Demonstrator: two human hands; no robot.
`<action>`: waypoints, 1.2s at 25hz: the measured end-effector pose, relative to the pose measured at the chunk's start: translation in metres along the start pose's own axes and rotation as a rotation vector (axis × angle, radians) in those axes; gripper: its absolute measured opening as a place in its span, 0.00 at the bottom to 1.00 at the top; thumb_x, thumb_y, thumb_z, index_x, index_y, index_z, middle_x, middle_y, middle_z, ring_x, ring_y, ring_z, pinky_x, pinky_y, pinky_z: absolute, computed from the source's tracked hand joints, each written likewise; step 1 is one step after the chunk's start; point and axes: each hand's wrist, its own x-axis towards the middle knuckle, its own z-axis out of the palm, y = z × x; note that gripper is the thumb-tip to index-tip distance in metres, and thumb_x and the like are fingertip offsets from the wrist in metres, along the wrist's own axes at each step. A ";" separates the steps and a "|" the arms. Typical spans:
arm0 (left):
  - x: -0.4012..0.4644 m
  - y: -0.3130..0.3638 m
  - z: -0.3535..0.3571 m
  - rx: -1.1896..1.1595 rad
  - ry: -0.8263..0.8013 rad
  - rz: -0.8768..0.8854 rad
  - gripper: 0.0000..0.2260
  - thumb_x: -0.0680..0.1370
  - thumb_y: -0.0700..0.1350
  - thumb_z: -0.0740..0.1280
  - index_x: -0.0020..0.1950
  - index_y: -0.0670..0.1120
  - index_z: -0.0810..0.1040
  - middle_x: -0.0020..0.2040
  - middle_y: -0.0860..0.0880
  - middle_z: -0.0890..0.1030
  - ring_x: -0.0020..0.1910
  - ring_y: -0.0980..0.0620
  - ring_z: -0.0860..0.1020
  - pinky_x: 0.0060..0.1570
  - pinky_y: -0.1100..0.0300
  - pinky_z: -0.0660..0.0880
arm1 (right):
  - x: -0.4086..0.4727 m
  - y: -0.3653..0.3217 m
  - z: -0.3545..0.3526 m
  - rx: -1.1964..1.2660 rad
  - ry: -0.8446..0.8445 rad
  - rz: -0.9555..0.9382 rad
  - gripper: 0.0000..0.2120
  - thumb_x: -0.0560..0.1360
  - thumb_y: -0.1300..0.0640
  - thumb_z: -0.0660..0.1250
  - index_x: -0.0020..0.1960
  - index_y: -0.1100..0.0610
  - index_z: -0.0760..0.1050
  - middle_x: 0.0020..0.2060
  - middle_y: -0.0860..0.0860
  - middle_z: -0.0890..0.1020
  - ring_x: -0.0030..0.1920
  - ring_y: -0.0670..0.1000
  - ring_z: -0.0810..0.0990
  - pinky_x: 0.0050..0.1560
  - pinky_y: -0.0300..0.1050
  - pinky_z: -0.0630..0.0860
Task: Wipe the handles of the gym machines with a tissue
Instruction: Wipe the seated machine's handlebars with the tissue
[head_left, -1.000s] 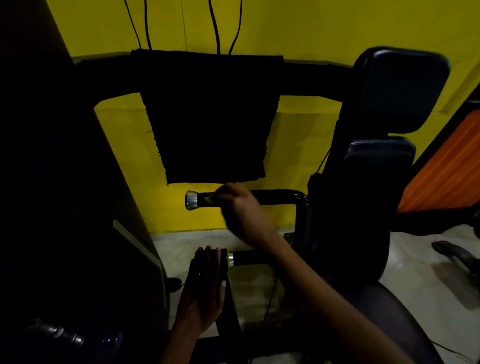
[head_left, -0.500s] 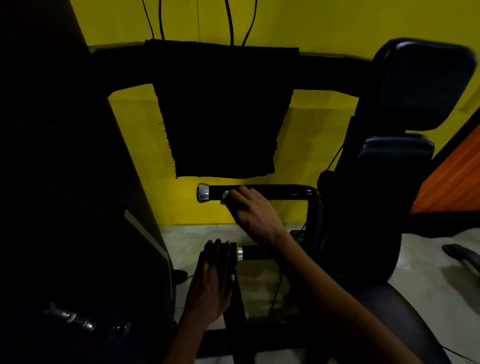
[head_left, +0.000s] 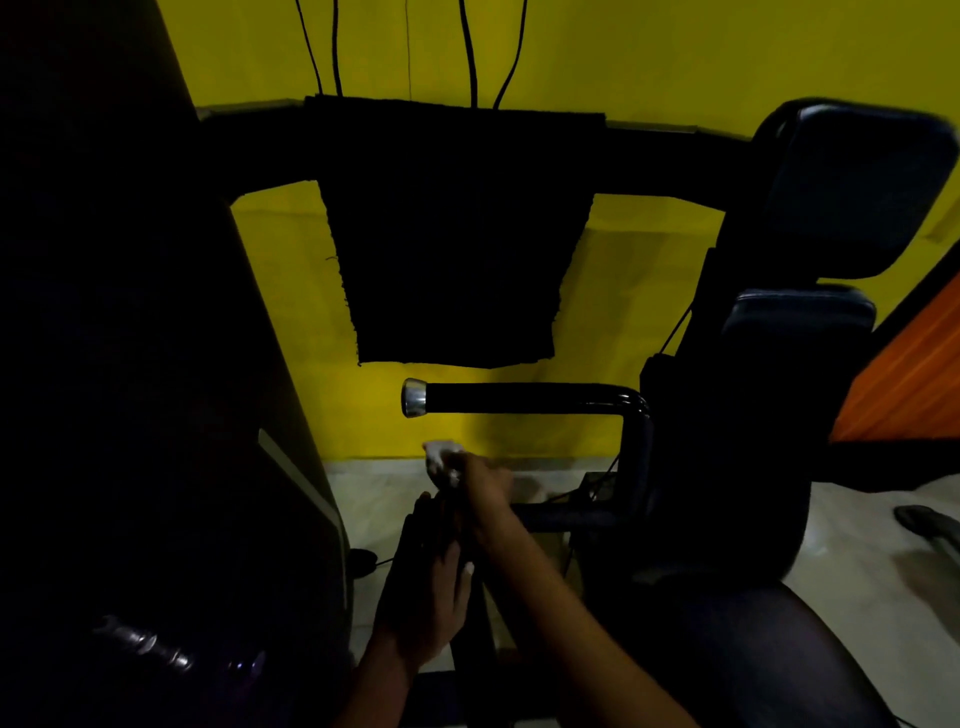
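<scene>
Right hand is seen pinching a white tissue below the upper handle, by the lower handle; left hand is laid flat, fingers straight, on a dark upright bar.

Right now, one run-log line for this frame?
phase: between handles | right hand: holds tissue, at lower handle | left hand: flat on dark upright part | upper handle: untouched

Right hand pinched a white tissue below the upper handle, at the lower handle. Left hand lay flat on a dark upright bar. Black cloth hung above.
</scene>
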 end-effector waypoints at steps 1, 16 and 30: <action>0.001 0.000 -0.001 -0.008 -0.020 -0.004 0.26 0.82 0.52 0.37 0.75 0.41 0.57 0.78 0.39 0.51 0.76 0.49 0.36 0.74 0.57 0.41 | 0.011 -0.003 0.011 0.071 -0.030 0.081 0.09 0.75 0.67 0.63 0.37 0.66 0.74 0.38 0.65 0.79 0.48 0.62 0.82 0.36 0.41 0.71; 0.004 0.001 0.001 -0.122 0.068 0.026 0.29 0.79 0.51 0.57 0.78 0.45 0.53 0.78 0.46 0.51 0.77 0.43 0.53 0.69 0.48 0.65 | -0.016 -0.056 -0.046 0.158 0.347 -0.268 0.04 0.73 0.65 0.69 0.47 0.61 0.77 0.48 0.55 0.83 0.45 0.50 0.82 0.48 0.42 0.77; 0.006 0.004 -0.008 0.076 -0.008 -0.014 0.30 0.76 0.53 0.56 0.77 0.44 0.57 0.76 0.42 0.61 0.75 0.41 0.57 0.70 0.61 0.32 | 0.026 -0.072 -0.075 -1.366 0.006 -1.777 0.10 0.74 0.66 0.62 0.53 0.64 0.78 0.51 0.55 0.75 0.43 0.53 0.69 0.35 0.43 0.66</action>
